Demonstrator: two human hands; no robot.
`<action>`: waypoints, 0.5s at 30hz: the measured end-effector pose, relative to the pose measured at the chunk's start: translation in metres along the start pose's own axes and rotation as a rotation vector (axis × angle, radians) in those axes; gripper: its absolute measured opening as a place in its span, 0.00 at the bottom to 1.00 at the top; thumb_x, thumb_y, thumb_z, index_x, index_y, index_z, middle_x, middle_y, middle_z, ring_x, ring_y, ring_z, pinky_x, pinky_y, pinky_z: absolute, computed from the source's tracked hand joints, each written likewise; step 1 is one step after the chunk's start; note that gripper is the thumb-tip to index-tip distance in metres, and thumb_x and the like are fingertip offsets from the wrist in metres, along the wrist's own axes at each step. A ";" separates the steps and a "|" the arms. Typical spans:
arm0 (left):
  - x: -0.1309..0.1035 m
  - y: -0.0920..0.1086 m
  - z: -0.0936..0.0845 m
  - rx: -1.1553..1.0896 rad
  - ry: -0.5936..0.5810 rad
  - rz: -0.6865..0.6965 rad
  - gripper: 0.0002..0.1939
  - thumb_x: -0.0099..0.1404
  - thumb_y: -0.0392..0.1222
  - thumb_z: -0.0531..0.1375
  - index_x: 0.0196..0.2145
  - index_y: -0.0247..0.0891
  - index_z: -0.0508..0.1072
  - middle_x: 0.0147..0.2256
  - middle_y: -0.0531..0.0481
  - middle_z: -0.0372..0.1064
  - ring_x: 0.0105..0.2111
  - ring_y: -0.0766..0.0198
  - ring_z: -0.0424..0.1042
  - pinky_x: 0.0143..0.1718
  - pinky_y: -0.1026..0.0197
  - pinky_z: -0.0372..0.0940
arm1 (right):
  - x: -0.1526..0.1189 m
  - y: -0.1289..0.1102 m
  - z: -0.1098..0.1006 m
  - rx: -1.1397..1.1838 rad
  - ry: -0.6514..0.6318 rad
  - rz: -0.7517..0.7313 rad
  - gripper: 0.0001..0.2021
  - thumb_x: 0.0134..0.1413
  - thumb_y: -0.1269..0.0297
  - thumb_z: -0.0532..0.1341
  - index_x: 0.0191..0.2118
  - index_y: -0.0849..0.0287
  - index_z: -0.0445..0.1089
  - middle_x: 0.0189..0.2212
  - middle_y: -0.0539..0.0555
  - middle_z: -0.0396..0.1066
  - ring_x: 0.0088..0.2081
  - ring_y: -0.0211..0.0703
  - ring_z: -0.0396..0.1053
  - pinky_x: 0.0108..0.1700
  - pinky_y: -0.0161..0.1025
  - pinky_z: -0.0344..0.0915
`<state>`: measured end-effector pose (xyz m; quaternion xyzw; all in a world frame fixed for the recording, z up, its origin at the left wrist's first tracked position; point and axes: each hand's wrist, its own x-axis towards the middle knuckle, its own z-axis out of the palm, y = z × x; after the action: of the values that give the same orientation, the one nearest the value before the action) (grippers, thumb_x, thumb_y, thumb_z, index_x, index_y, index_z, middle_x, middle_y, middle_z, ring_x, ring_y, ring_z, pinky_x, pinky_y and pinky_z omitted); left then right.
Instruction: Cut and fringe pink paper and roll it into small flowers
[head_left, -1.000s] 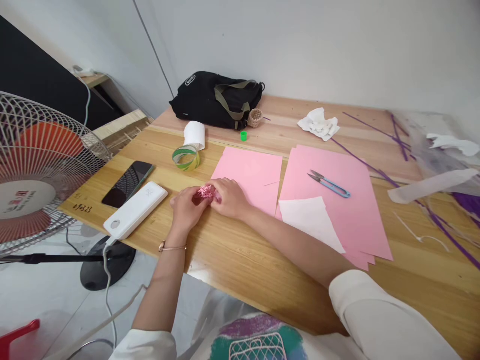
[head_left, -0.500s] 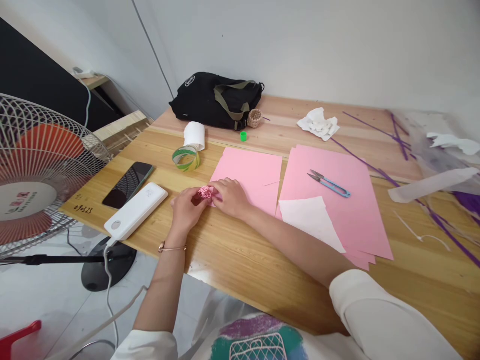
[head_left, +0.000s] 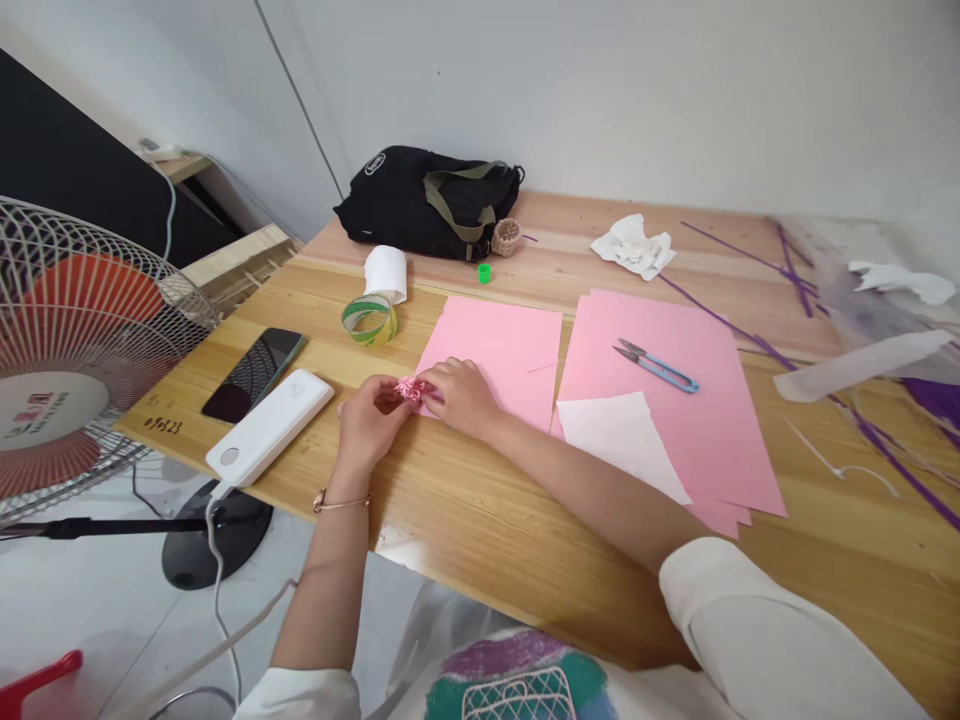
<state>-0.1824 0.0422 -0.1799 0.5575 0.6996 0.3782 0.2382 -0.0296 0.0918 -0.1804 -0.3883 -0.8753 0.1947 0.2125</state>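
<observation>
Between my fingertips is a small pink fringed paper flower (head_left: 409, 389). My left hand (head_left: 369, 425) is closed on its left side, with a bracelet at the wrist. From the right, my right hand (head_left: 461, 396) pinches the flower's other side, its forearm crossing low over the table. Both hands are at the near left corner of a pink paper sheet (head_left: 504, 335). The flower's underside is hidden by my fingers. Farther right lies a stack of pink sheets (head_left: 675, 440), with blue-handled thread snips (head_left: 657, 366) and a white paper piece (head_left: 621, 435) on top.
On the left are a power bank (head_left: 271, 425), a phone (head_left: 253, 374), a tape roll (head_left: 370, 320) and a tissue roll (head_left: 386, 273). A black bag (head_left: 420, 205), green cap (head_left: 484, 273) and crumpled tissue (head_left: 634, 247) are behind. Purple strips (head_left: 720, 318) lie right; a fan (head_left: 82, 370) stands left.
My hands stay together on the pink flower, with only slight finger movement. The whole view has shifted a little; the objects on the table keep their places.
</observation>
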 end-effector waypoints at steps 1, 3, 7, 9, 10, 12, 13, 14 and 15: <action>0.000 0.001 0.000 0.024 -0.001 0.008 0.15 0.48 0.44 0.63 0.34 0.36 0.71 0.32 0.48 0.74 0.33 0.61 0.72 0.39 0.57 0.65 | 0.000 0.000 0.000 -0.005 -0.001 -0.001 0.09 0.57 0.66 0.57 0.42 0.58 0.72 0.41 0.55 0.74 0.44 0.48 0.64 0.43 0.42 0.55; 0.000 0.002 -0.001 0.081 0.000 0.019 0.13 0.49 0.44 0.63 0.33 0.36 0.72 0.31 0.49 0.73 0.32 0.61 0.71 0.39 0.57 0.65 | 0.000 0.000 0.000 -0.015 -0.001 -0.001 0.09 0.57 0.66 0.57 0.42 0.58 0.72 0.40 0.55 0.73 0.44 0.47 0.64 0.42 0.42 0.54; 0.000 0.002 -0.002 0.154 0.037 0.056 0.13 0.48 0.44 0.63 0.33 0.36 0.73 0.31 0.48 0.72 0.32 0.61 0.70 0.38 0.58 0.63 | 0.000 0.001 0.000 -0.023 0.002 -0.004 0.09 0.57 0.66 0.57 0.42 0.59 0.72 0.40 0.56 0.73 0.44 0.47 0.63 0.42 0.42 0.54; 0.001 0.001 -0.002 0.160 0.049 0.072 0.13 0.48 0.44 0.63 0.33 0.36 0.73 0.32 0.48 0.72 0.32 0.62 0.69 0.37 0.59 0.63 | 0.000 0.001 0.000 -0.024 0.003 -0.008 0.09 0.57 0.67 0.57 0.41 0.59 0.72 0.39 0.55 0.73 0.43 0.47 0.63 0.42 0.42 0.54; 0.001 0.000 -0.001 0.157 0.047 0.071 0.13 0.48 0.44 0.63 0.33 0.36 0.73 0.32 0.48 0.72 0.31 0.62 0.69 0.37 0.59 0.63 | 0.000 0.001 0.000 -0.025 0.003 -0.009 0.09 0.57 0.67 0.57 0.41 0.59 0.72 0.39 0.55 0.73 0.43 0.47 0.63 0.41 0.42 0.54; 0.001 -0.001 -0.001 0.138 0.033 0.053 0.13 0.48 0.44 0.62 0.33 0.36 0.73 0.32 0.49 0.72 0.31 0.63 0.69 0.36 0.60 0.63 | 0.000 0.001 0.001 -0.028 0.002 -0.009 0.09 0.57 0.67 0.56 0.40 0.59 0.72 0.39 0.55 0.73 0.43 0.47 0.63 0.41 0.42 0.54; 0.001 0.000 -0.001 0.124 0.023 0.041 0.13 0.48 0.44 0.62 0.33 0.36 0.73 0.32 0.49 0.72 0.30 0.63 0.69 0.35 0.61 0.64 | 0.000 0.001 0.001 -0.028 0.000 -0.008 0.09 0.57 0.67 0.56 0.40 0.58 0.72 0.39 0.56 0.73 0.43 0.47 0.63 0.41 0.42 0.54; 0.000 0.000 -0.001 0.109 0.013 0.031 0.13 0.49 0.44 0.62 0.33 0.36 0.73 0.31 0.49 0.72 0.30 0.64 0.69 0.35 0.61 0.64 | 0.001 0.001 0.001 -0.027 -0.002 -0.007 0.09 0.58 0.67 0.56 0.40 0.58 0.72 0.39 0.56 0.73 0.43 0.47 0.63 0.41 0.42 0.54; 0.000 0.001 -0.001 0.096 0.005 0.024 0.13 0.49 0.44 0.62 0.33 0.36 0.73 0.31 0.49 0.73 0.30 0.64 0.69 0.35 0.61 0.64 | 0.001 0.001 0.001 -0.025 -0.003 -0.008 0.09 0.58 0.67 0.56 0.40 0.58 0.72 0.39 0.56 0.73 0.43 0.47 0.63 0.42 0.42 0.54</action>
<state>-0.1827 0.0419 -0.1782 0.5755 0.7108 0.3485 0.2051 -0.0302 0.0925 -0.1814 -0.3872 -0.8795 0.1835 0.2070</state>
